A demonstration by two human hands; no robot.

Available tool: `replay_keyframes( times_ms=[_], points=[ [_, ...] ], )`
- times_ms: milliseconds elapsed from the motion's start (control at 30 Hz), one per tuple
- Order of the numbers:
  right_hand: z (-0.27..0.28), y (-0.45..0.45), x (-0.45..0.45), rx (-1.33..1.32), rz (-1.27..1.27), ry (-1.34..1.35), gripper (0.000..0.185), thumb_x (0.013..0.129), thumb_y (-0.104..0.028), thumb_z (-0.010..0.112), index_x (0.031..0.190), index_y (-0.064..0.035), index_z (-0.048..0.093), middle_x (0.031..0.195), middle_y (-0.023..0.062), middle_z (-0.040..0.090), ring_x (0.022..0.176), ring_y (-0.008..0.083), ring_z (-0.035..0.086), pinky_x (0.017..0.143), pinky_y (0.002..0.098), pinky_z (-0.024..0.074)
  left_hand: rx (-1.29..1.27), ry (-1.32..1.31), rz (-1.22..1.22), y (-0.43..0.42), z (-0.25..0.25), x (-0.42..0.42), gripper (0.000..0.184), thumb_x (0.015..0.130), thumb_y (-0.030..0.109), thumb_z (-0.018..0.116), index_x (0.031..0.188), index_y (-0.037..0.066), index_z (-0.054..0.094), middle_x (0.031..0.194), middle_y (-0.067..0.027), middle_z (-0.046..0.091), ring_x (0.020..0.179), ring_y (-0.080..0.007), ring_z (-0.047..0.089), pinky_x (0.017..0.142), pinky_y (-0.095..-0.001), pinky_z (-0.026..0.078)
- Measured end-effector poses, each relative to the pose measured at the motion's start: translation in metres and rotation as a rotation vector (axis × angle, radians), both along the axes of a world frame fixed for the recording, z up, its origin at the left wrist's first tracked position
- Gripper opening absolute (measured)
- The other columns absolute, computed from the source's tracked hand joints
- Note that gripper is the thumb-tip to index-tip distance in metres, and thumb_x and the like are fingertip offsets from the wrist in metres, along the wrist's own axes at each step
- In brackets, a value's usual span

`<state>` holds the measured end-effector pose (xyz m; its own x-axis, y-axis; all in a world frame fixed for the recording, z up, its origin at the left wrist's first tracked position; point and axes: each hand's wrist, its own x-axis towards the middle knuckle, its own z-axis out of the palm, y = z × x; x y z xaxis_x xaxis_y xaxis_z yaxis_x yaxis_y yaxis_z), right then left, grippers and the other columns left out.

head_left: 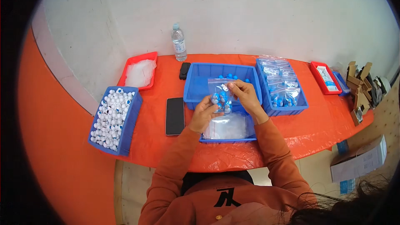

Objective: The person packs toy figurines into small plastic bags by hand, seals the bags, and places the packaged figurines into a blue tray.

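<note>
A clear zip bag (221, 96) with several small blue-and-white figures inside is held up between my two hands. My left hand (203, 114) grips its lower left side. At the top right edge, my right hand (246, 96) pinches the bag. Behind it stands a blue bin (200, 79) with a few blue pieces near its back. Below my hands, a smaller blue tray holds flat clear bags (228, 127). To the right, another blue bin (287, 110) holds several filled bags (283, 87).
A blue bin of white pieces (112, 118) is at the left, near a red tray (153, 73) of clear bags. A dark phone (175, 116), a black object (185, 71) and a water bottle (179, 43) are nearby. At right are a red tray (318, 77) and cardboard (360, 85).
</note>
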<state>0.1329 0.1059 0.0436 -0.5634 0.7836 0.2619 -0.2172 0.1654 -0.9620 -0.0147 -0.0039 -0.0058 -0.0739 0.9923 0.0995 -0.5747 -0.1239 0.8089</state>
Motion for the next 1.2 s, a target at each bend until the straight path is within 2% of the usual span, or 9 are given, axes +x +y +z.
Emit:
replay_keyframes(
  times_ms=[133, 300, 433, 633, 767, 933, 1000, 1033, 1200],
  points=[
    [0.000, 0.001, -0.001, 0.048, -0.057, -0.011, 0.013, 0.084, -0.014, 0.068, 0.092, -0.0039, 0.068, 0.064, 0.0009, 0.056, 0.056, 0.0058, 0.048, 0.053, 0.0168, 0.0399, -0.056, -0.120, 0.024, 0.000, 0.005, -0.001, 0.038, 0.091, 0.012, 0.056, 0.126, 0.004, 0.045, 0.111, -0.0105, 0.058, 0.094, -0.0156, 0.059, 0.078, -0.0266, 0.051],
    [0.004, -0.006, -0.001, 0.063, 0.071, 0.038, 0.012, 0.085, -0.012, 0.067, 0.093, -0.0033, 0.067, 0.068, 0.0016, 0.058, 0.060, 0.0065, 0.049, 0.055, 0.0182, 0.0433, 0.111, -0.048, 0.126, 0.002, -0.007, -0.004, 0.029, 0.093, 0.018, 0.056, 0.118, 0.003, 0.055, 0.111, -0.0103, 0.059, 0.093, -0.0138, 0.058, 0.078, -0.0258, 0.050],
    [0.010, -0.013, 0.000, 0.062, 0.125, -0.110, 0.006, 0.084, -0.011, 0.067, 0.085, -0.0046, 0.066, 0.065, 0.0018, 0.057, 0.054, 0.0068, 0.046, 0.052, 0.0181, 0.0396, 0.039, 0.206, 0.291, -0.005, 0.005, -0.004, 0.021, 0.091, 0.016, 0.060, 0.106, 0.002, 0.062, 0.107, -0.0102, 0.061, 0.092, -0.0130, 0.057, 0.080, -0.0254, 0.049],
    [0.005, -0.009, 0.001, 0.213, 0.075, -0.189, 0.007, 0.081, -0.010, 0.069, 0.081, -0.0046, 0.064, 0.068, 0.0029, 0.057, 0.058, 0.0093, 0.047, 0.054, 0.0207, 0.0404, 0.056, 0.332, 0.448, -0.006, 0.004, 0.001, 0.016, 0.085, 0.010, 0.065, 0.098, 0.002, 0.066, 0.098, -0.0094, 0.064, 0.088, -0.0157, 0.059, 0.080, -0.0259, 0.048],
    [0.011, -0.013, 0.003, 0.492, 0.081, -0.279, 0.008, 0.080, -0.010, 0.069, 0.080, -0.0061, 0.063, 0.074, 0.0023, 0.059, 0.063, 0.0109, 0.049, 0.058, 0.0219, 0.0410, 0.366, 0.874, 0.705, -0.002, 0.005, 0.004, 0.015, 0.079, 0.004, 0.068, 0.094, 0.002, 0.066, 0.094, -0.0095, 0.064, 0.085, -0.0198, 0.059, 0.079, -0.0275, 0.048],
    [0.013, -0.020, 0.000, 0.571, 0.087, -0.300, 0.007, 0.079, -0.009, 0.068, 0.079, -0.0062, 0.061, 0.076, 0.0021, 0.058, 0.065, 0.0128, 0.048, 0.059, 0.0236, 0.0403, 0.338, 0.864, 0.693, -0.003, 0.004, 0.004, 0.012, 0.076, 0.002, 0.069, 0.086, 0.003, 0.064, 0.093, -0.0099, 0.063, 0.085, -0.0223, 0.059, 0.078, -0.0284, 0.048],
    [0.005, -0.017, -0.005, 0.682, 0.050, -0.251, 0.006, 0.079, -0.007, 0.067, 0.078, -0.0061, 0.061, 0.076, 0.0019, 0.058, 0.064, 0.0127, 0.047, 0.058, 0.0231, 0.0395, 0.284, 0.915, 0.720, -0.008, 0.011, 0.001, 0.009, 0.076, 0.002, 0.069, 0.082, 0.003, 0.061, 0.095, -0.0102, 0.062, 0.087, -0.0223, 0.059, 0.079, -0.0293, 0.047],
    [0.009, -0.017, -0.004, 0.684, -0.001, -0.268, 0.006, 0.079, -0.007, 0.067, 0.078, -0.0061, 0.061, 0.076, 0.0019, 0.058, 0.064, 0.0127, 0.047, 0.058, 0.0231, 0.0395, 0.315, 0.902, 0.676, -0.009, 0.013, 0.000, 0.009, 0.076, 0.002, 0.069, 0.082, 0.003, 0.061, 0.095, -0.0102, 0.062, 0.087, -0.0223, 0.059, 0.079, -0.0293, 0.047],
    [0.026, -0.001, 0.016, 0.623, -0.056, -0.187, 0.003, 0.081, -0.006, 0.064, 0.082, -0.0069, 0.062, 0.076, 0.0006, 0.057, 0.066, 0.0121, 0.049, 0.059, 0.0223, 0.0396, 0.345, 0.931, 0.758, -0.008, 0.013, -0.011, 0.009, 0.077, 0.002, 0.067, 0.083, 0.003, 0.061, 0.095, -0.0099, 0.062, 0.087, -0.0218, 0.059, 0.081, -0.0293, 0.047]
  ],
)
